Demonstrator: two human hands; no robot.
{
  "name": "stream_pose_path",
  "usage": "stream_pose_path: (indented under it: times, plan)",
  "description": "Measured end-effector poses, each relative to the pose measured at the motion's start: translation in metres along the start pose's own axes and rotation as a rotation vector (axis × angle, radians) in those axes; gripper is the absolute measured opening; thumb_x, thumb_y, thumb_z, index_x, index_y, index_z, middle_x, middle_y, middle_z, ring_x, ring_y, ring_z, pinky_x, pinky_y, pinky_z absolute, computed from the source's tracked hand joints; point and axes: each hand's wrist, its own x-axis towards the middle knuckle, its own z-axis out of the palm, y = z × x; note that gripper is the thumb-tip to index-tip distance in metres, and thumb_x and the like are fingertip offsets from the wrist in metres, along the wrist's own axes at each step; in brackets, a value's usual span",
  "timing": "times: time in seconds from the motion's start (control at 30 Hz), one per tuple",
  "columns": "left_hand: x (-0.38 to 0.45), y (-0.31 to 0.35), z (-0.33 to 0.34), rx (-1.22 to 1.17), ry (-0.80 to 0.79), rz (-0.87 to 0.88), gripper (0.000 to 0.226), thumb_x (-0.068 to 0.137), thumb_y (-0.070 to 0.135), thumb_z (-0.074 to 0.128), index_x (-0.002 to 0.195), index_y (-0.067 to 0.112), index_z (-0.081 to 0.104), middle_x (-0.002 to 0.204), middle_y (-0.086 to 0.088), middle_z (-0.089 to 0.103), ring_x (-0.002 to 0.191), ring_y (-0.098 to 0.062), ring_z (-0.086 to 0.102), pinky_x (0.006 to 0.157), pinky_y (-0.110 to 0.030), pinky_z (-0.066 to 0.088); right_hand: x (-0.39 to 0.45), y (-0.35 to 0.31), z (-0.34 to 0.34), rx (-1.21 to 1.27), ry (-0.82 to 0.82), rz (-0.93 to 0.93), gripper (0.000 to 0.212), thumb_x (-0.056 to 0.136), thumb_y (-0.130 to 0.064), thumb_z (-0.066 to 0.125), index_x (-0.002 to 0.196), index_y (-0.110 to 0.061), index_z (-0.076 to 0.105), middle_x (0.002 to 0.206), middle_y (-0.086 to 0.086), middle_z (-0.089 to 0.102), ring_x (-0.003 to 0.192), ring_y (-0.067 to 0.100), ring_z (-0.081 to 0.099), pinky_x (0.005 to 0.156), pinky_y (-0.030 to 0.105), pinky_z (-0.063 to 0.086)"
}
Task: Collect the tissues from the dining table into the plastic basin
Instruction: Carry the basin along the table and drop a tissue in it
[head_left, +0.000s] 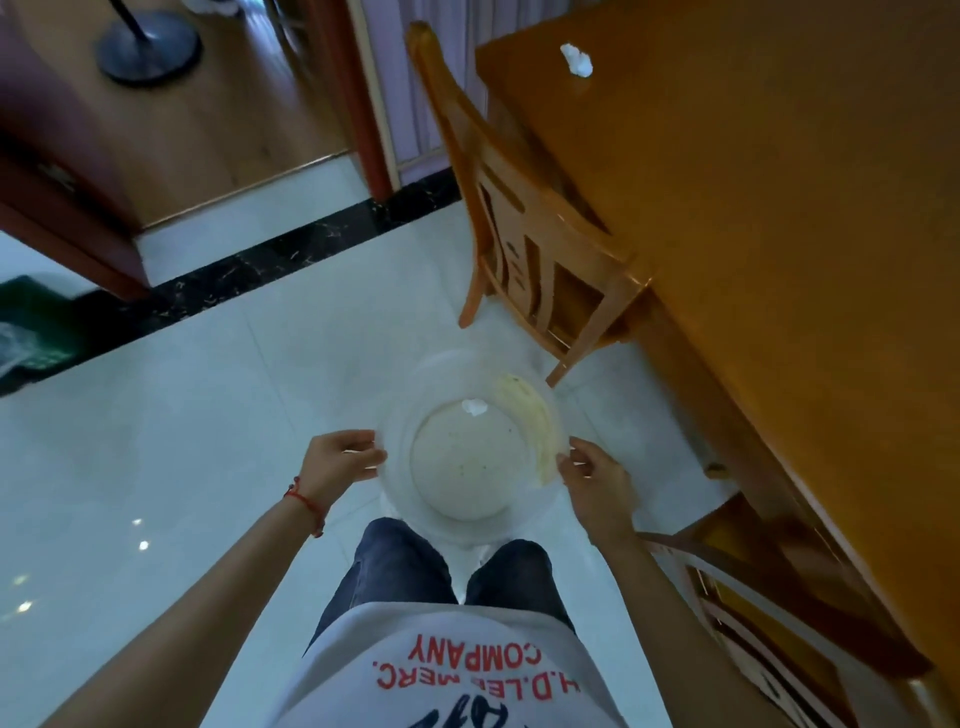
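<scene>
I see a clear basin (470, 364) with a yellow smear and a white tissue (474, 407) inside. The counter (779, 208) and chair (524, 208) are orange-brown wood, the floor (208, 415) is shiny white with a black stripe. My shirt (441, 670) is white with red letters.

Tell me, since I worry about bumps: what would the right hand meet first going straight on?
Probably the basin rim, which the right hand already seems to touch; its fingers point inward across it.
</scene>
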Motion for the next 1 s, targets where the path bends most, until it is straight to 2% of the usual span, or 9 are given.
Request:
stream_pose_path:
  times: [0.07, 0.17, 0.37, 0.57, 0.63, 0.7, 0.77, 0.9, 1.0]
  plan:
    - [0.004, -0.003, -0.017, -0.016, 0.021, -0.003, 0.031, 0.077, -0.001, 0.065, 0.108, -0.005, 0.063, 0.101, -0.015, 0.065, 0.088, -0.026, 0.064, 0.080, -0.033, 0.052, 0.005, -0.015, 0.013, 0.008, -0.039, -0.012, 0.024, 0.086, -0.024, 0.060, 0.110, -0.018, 0.063, 0.085, -0.011, 0.060, 0.069, -0.005, 0.054, 0.070, 0.015, 0.047]
    - [0.015, -0.003, -0.045, -0.010, 0.048, 0.017, 0.026, 0.077, 0.001, 0.065, 0.103, -0.001, 0.065, 0.096, -0.014, 0.067, 0.083, -0.023, 0.065, 0.082, -0.035, 0.054, 0.014, -0.039, 0.036, -0.011, -0.065, -0.048, 0.024, 0.087, -0.024, 0.059, 0.110, -0.018, 0.063, 0.090, -0.009, 0.063, 0.072, -0.004, 0.054, 0.065, 0.005, 0.037]
    - [0.058, 0.012, -0.113, 0.069, 0.069, 0.083, 0.023, 0.076, 0.002, 0.066, 0.099, 0.000, 0.067, 0.093, -0.014, 0.068, 0.083, -0.028, 0.065, 0.079, -0.036, 0.055, 0.035, -0.098, 0.094, -0.006, -0.089, -0.058, 0.027, 0.088, -0.026, 0.058, 0.114, -0.019, 0.061, 0.100, -0.004, 0.066, 0.080, 0.004, 0.056, 0.064, 0.005, 0.037]
    - [0.106, 0.032, -0.170, 0.153, 0.084, 0.154, 0.024, 0.076, 0.002, 0.068, 0.099, 0.001, 0.067, 0.087, -0.011, 0.068, 0.076, -0.023, 0.065, 0.059, -0.011, 0.053, 0.057, -0.148, 0.144, -0.027, -0.069, -0.085, 0.029, 0.087, -0.027, 0.059, 0.115, -0.017, 0.060, 0.092, -0.008, 0.061, 0.074, -0.001, 0.054, 0.053, 0.000, 0.036]
    - [0.120, 0.040, -0.184, 0.180, 0.094, 0.169, 0.024, 0.076, 0.004, 0.068, 0.099, 0.001, 0.067, 0.088, -0.011, 0.069, 0.076, -0.023, 0.066, 0.063, -0.015, 0.056, 0.064, -0.163, 0.156, -0.027, -0.059, -0.093, 0.028, 0.087, -0.027, 0.059, 0.114, -0.018, 0.061, 0.089, -0.010, 0.059, 0.073, -0.004, 0.054, 0.049, -0.001, 0.037]
    - [0.133, 0.049, -0.195, 0.193, 0.109, 0.184, 0.024, 0.076, 0.005, 0.068, 0.099, 0.002, 0.067, 0.089, -0.013, 0.070, 0.078, -0.026, 0.068, 0.073, -0.029, 0.058, 0.074, -0.177, 0.167, -0.035, -0.058, -0.104, 0.027, 0.087, -0.028, 0.058, 0.113, -0.018, 0.061, 0.090, -0.010, 0.060, 0.073, -0.005, 0.053, 0.049, -0.001, 0.037]
    - [0.146, 0.058, -0.204, 0.196, 0.125, 0.192, 0.021, 0.075, 0.005, 0.068, 0.096, 0.004, 0.069, 0.087, -0.013, 0.071, 0.078, -0.027, 0.068, 0.078, -0.038, 0.057, 0.085, -0.190, 0.176, -0.032, -0.061, -0.109, 0.027, 0.088, -0.030, 0.057, 0.113, -0.019, 0.061, 0.093, -0.010, 0.061, 0.076, 0.000, 0.056, 0.060, 0.001, 0.038]
    - [0.178, 0.080, -0.218, 0.184, 0.139, 0.179, 0.022, 0.075, 0.007, 0.069, 0.097, 0.003, 0.069, 0.087, -0.015, 0.071, 0.078, -0.028, 0.069, 0.081, -0.043, 0.056, 0.114, -0.215, 0.190, -0.018, -0.057, -0.116, 0.028, 0.088, -0.030, 0.057, 0.113, -0.018, 0.061, 0.093, -0.009, 0.061, 0.082, 0.007, 0.057, 0.069, 0.014, 0.044]
    - [0.203, 0.104, -0.224, 0.184, 0.144, 0.183, 0.020, 0.074, 0.008, 0.069, 0.095, 0.006, 0.069, 0.086, -0.013, 0.071, 0.078, -0.026, 0.068, 0.082, -0.044, 0.056, 0.142, -0.235, 0.198, 0.007, -0.038, -0.126, 0.025, 0.087, -0.029, 0.058, 0.110, -0.019, 0.062, 0.091, -0.010, 0.062, 0.078, 0.004, 0.057, 0.069, 0.014, 0.044]
